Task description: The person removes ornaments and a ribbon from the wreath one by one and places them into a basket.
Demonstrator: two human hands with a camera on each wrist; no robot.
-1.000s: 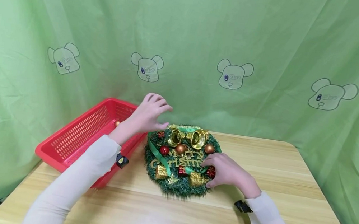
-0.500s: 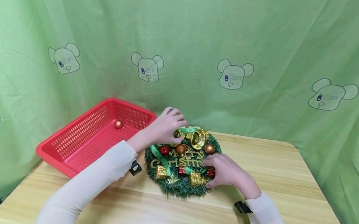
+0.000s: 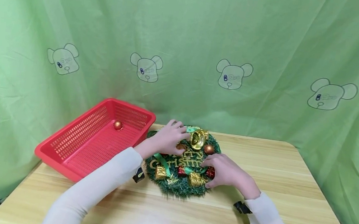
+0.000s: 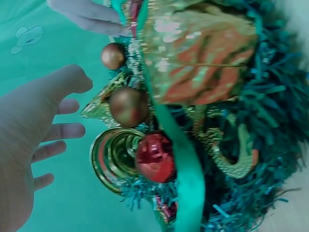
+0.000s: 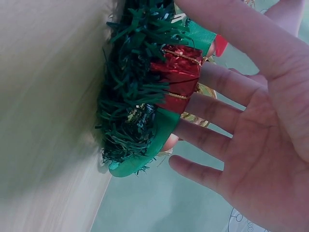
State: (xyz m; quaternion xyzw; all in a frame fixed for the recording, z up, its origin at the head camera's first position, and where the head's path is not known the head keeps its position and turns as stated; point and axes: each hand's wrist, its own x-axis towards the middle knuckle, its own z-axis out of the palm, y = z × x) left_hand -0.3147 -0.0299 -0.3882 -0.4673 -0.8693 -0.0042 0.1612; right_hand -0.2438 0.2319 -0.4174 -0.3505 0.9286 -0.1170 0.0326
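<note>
A green tinsel Christmas wreath (image 3: 178, 190) with gold lettering lies on the table. Over its upper left part hovers my left hand (image 3: 168, 139), fingers spread and loosely bent, covering one of two gold bells. In the left wrist view that hand (image 4: 38, 130) is apart from the gold bell (image 4: 113, 157), a copper ball (image 4: 129, 106) and a red ball (image 4: 155, 158), holding nothing. My right hand (image 3: 227, 172) rests at the wreath's right edge. The right wrist view shows its fingers (image 5: 207, 137) reaching nearly straight past a small red gift box (image 5: 181, 72) and green ribbon (image 5: 164, 135).
A red plastic basket (image 3: 64, 133) stands left of the wreath, with a copper ball (image 3: 118, 125) inside. The wooden table (image 3: 275, 164) runs back to a green curtain (image 3: 191, 26) printed with bear heads.
My left hand has moved right and downward from beside the basket's far right corner to over the wreath's bells. My right hand has stayed at the wreath's edge.
</note>
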